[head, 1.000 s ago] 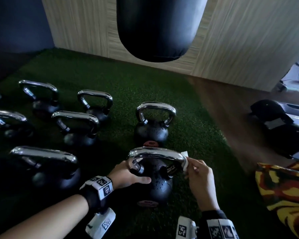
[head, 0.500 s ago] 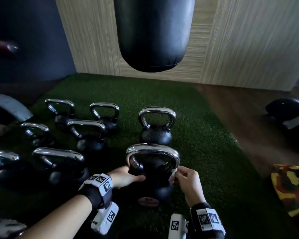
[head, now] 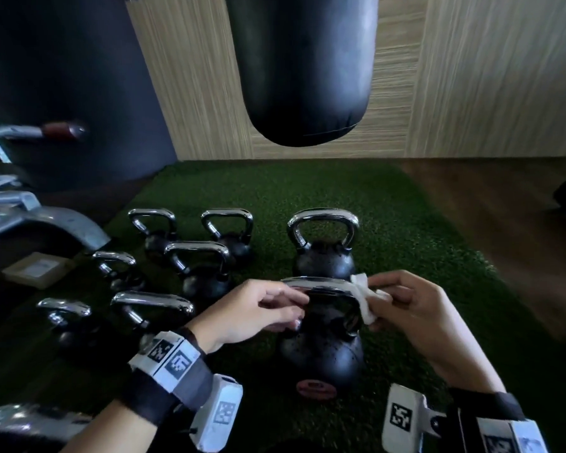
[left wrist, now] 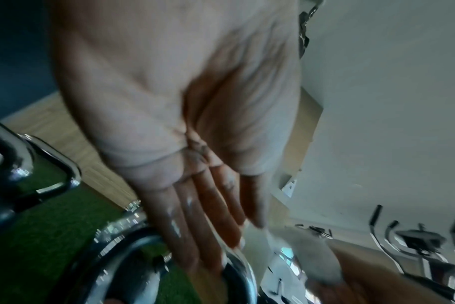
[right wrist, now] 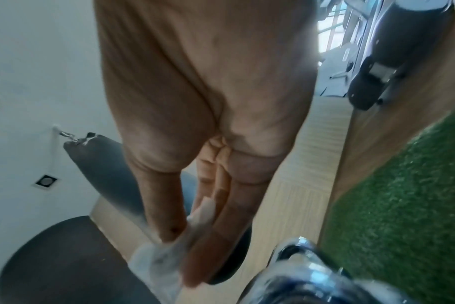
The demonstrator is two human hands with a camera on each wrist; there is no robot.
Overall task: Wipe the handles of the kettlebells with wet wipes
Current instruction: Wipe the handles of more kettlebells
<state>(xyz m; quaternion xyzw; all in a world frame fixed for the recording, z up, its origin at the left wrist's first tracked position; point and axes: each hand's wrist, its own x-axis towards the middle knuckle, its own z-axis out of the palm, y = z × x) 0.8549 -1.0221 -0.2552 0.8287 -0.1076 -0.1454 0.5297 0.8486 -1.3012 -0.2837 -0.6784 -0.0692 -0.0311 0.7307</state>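
Observation:
The nearest black kettlebell (head: pixel 321 353) stands on green turf, its chrome handle (head: pixel 321 283) between my hands. My left hand (head: pixel 265 308) reaches the handle's left end, thumb above and fingers (left wrist: pixel 187 236) nearly straight below, lying loosely on the chrome handle (left wrist: pixel 133 244). My right hand (head: pixel 409 308) pinches a crumpled white wet wipe (head: pixel 366 300) and presses it on the handle's right top corner. The right wrist view shows the wipe (right wrist: pixel 164 255) between thumb and fingers, beside the chrome handle (right wrist: pixel 299 259). Both wrist views are blurred.
Another kettlebell (head: pixel 322 246) stands just behind, and several more (head: pixel 203 269) crowd the turf to the left. A black punching bag (head: pixel 304 67) hangs above. Grey machine legs (head: pixel 46 220) and a flat tan box (head: pixel 36 269) lie far left; wood floor (head: pixel 504 207) runs right.
My left hand has come up from the kettlebell's shoulder to the handle's left end. The right hand has slid the wipe up the right side to the top corner. My view tilted up.

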